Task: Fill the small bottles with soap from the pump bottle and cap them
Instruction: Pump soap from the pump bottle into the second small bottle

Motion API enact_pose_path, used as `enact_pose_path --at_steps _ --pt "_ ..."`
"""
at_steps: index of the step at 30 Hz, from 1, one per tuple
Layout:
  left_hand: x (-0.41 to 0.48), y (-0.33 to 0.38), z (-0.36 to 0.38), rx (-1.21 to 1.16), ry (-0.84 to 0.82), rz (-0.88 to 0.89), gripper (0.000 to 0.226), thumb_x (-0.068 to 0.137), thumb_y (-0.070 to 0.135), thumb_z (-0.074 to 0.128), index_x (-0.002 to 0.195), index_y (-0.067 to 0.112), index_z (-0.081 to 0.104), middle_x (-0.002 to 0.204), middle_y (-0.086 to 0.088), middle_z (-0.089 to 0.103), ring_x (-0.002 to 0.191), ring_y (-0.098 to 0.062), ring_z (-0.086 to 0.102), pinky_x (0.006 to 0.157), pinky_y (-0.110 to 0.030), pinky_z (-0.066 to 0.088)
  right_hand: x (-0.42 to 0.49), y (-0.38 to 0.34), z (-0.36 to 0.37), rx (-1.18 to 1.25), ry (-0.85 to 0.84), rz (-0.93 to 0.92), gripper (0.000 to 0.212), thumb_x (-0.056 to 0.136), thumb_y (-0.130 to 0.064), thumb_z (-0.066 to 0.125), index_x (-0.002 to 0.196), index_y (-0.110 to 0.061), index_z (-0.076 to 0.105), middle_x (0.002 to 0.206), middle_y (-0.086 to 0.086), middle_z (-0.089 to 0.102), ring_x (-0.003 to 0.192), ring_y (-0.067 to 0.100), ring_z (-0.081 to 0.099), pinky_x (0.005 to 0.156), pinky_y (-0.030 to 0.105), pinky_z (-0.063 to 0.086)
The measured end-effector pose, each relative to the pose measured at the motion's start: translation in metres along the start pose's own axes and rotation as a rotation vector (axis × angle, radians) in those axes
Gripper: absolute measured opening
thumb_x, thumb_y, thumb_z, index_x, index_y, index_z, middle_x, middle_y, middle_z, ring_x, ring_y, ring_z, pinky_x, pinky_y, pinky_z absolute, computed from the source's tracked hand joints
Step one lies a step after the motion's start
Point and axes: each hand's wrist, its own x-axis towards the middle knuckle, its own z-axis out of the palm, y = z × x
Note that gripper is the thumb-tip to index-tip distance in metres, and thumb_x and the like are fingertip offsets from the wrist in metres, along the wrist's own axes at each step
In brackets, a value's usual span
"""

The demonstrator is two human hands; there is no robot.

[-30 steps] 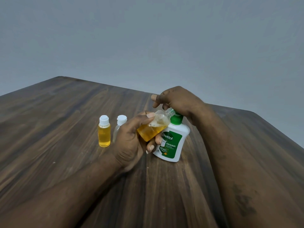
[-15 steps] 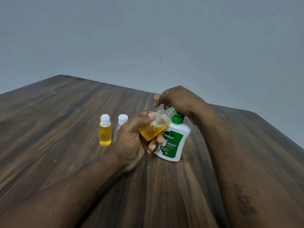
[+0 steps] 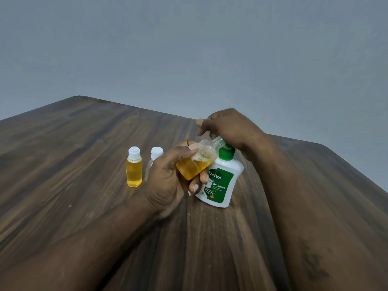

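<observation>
My left hand (image 3: 168, 179) grips a small clear bottle (image 3: 197, 162), uncapped, tilted with its neck up to the right and about half full of orange soap with foam on top. The neck sits right at the green pump of the white Dettol pump bottle (image 3: 220, 183), which stands on the table. My right hand (image 3: 228, 127) lies over the pump head and hides it, fingers bent down. To the left stand a capped small bottle (image 3: 134, 166) full of orange soap and a capped clear small bottle (image 3: 154, 158), partly hidden behind my left hand.
Everything sits on a dark wooden table (image 3: 84, 206) whose far edge and right corner meet a plain grey wall (image 3: 189, 49). My forearms cross the near part of the table.
Hardly anything has moved. Both hands and the tilted bottle keep their place at the pump; the view shifts only slightly.
</observation>
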Motion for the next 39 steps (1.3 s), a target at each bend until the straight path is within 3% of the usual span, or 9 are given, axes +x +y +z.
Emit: enact_pose_path --at_steps 2,6,9,12,21,25,30,34,39 --pt "0.0002 -0.0013 -0.0003 0.008 0.012 -0.012 0.044 0.086 0.031 0.055 0.109 -0.006 0.06 0.064 -0.02 0.058 0.046 -0.023 0.041 0.039 -0.024 0.039 -0.0011 0.0018 0.0018 0.015 -0.082 0.025 0.031 0.102 -0.03 0.062 0.076 -0.02 0.077 0.073 -0.018 0.057 0.073 0.006 0.053 0.075 0.029 0.041" --pt "0.0005 -0.0018 -0.0012 0.013 0.009 -0.006 0.035 0.089 0.028 0.057 0.105 -0.002 0.062 0.067 -0.02 0.059 0.056 -0.024 0.04 0.04 -0.024 0.039 -0.0029 0.0009 -0.0001 0.017 -0.06 0.004 0.032 0.102 -0.035 0.063 0.082 -0.016 0.079 0.075 -0.01 0.055 0.07 0.008 0.051 0.079 0.033 0.042" --pt "0.0004 -0.0015 -0.0007 -0.002 -0.026 0.014 0.035 0.088 0.031 0.054 0.102 0.0 0.064 0.069 -0.021 0.059 0.053 -0.025 0.042 0.041 -0.024 0.041 -0.0032 -0.0004 -0.0034 0.061 0.075 -0.027 0.035 0.099 -0.042 0.066 0.082 -0.014 0.076 0.075 -0.007 0.062 0.076 0.015 0.059 0.073 0.03 0.045" --pt "-0.0011 -0.0004 0.0 0.021 -0.034 0.029 0.037 0.089 0.033 0.055 0.104 0.001 0.065 0.071 -0.02 0.06 0.049 -0.02 0.045 0.043 -0.025 0.041 -0.006 -0.0034 -0.0067 0.071 0.19 -0.089 0.034 0.096 -0.049 0.068 0.084 -0.019 0.079 0.084 -0.008 0.07 0.08 0.007 0.062 0.068 0.027 0.045" --pt "0.0001 -0.0041 -0.0013 0.007 0.0 0.009 0.038 0.088 0.031 0.055 0.107 -0.001 0.063 0.067 -0.02 0.058 0.045 -0.021 0.042 0.04 -0.024 0.04 -0.0042 0.0008 0.0017 0.059 -0.088 0.042 0.036 0.098 -0.044 0.066 0.087 -0.013 0.081 0.076 -0.005 0.061 0.069 0.011 0.055 0.072 0.03 0.041" --pt "0.0012 -0.0038 -0.0022 0.009 -0.034 0.017 0.034 0.091 0.031 0.054 0.102 0.001 0.065 0.07 -0.02 0.059 0.046 -0.021 0.043 0.042 -0.025 0.04 -0.0062 -0.0006 -0.002 0.09 -0.016 0.013 0.037 0.099 -0.045 0.066 0.088 -0.014 0.08 0.075 -0.009 0.058 0.07 0.008 0.053 0.077 0.032 0.041" --pt "-0.0006 -0.0013 -0.0013 0.007 -0.06 0.024 0.035 0.086 0.034 0.06 0.1 0.003 0.069 0.072 -0.02 0.06 0.049 -0.02 0.045 0.044 -0.026 0.04 -0.0065 -0.0036 -0.0045 0.111 0.222 -0.126 0.031 0.093 -0.046 0.074 0.079 -0.018 0.078 0.081 -0.01 0.072 0.075 0.001 0.06 0.068 0.024 0.042" --pt "0.0002 -0.001 -0.0008 0.01 -0.001 0.027 0.039 0.088 0.03 0.057 0.107 -0.003 0.064 0.067 -0.019 0.06 0.046 -0.02 0.044 0.041 -0.024 0.041 -0.0048 -0.0028 -0.0017 0.089 0.066 -0.045 0.029 0.095 -0.041 0.072 0.078 -0.018 0.078 0.065 -0.015 0.063 0.069 0.004 0.055 0.073 0.028 0.042" --pt "-0.001 -0.0035 0.0006 0.021 0.038 0.007 0.044 0.089 0.028 0.053 0.114 -0.007 0.059 0.065 -0.019 0.059 0.046 -0.021 0.042 0.04 -0.024 0.039 -0.0039 0.0011 0.002 0.066 -0.033 0.015 0.034 0.099 -0.04 0.067 0.081 -0.015 0.081 0.069 -0.012 0.06 0.066 0.007 0.052 0.076 0.032 0.04"
